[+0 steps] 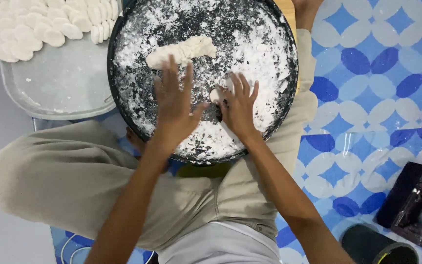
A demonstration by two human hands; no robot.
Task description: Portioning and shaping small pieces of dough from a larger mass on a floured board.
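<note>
Both hands, left hand (176,105) spread flat and right hand (239,105) pressing a small dough piece (216,94), worked the floured round pan (123,105) below a dough log (181,51), with pale discs (40,24) stacked upper left.

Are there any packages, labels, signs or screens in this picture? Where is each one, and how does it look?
No labels, signs or screens show.
Dark box: lower right on the blue-and-white patterned mat, blocky, dusted white; what it is cannot be told.
Black can: bottom right beside the box, round, with a yellowish rim.
</note>
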